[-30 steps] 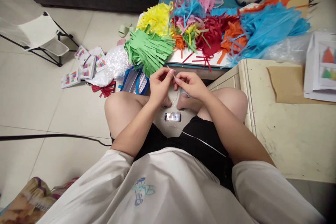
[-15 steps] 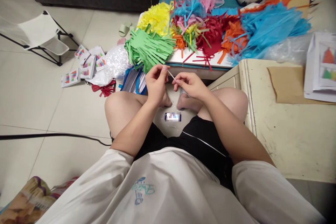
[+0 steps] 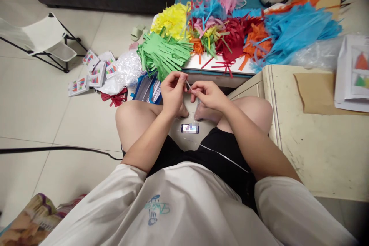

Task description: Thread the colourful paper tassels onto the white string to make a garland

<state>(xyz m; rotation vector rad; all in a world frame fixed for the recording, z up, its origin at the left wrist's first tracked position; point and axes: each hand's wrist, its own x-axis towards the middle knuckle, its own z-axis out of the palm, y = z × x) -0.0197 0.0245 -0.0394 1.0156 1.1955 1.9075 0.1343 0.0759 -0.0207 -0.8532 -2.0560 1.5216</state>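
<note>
Between my two hands runs a short, thin whitish strip; its exact kind is too small to tell. My left hand is closed in a pinch on its upper end. My right hand, lower and to the right, pinches the other end. Just beyond the hands, green paper fringe spills over the edge of a low white table. Below the hands, a phone with a lit screen lies on the floor between my legs.
Yellow paper fringe, dark red fringe and blue fringe cover the low table. A cream cabinet stands at right. Printed packets, clear plastic wrap and a folding stool are at left. A black cable crosses the floor.
Both hands have drawn slightly closer together, the left moving a little to the right, and less of the strip shows between them. Everything else stays put.
</note>
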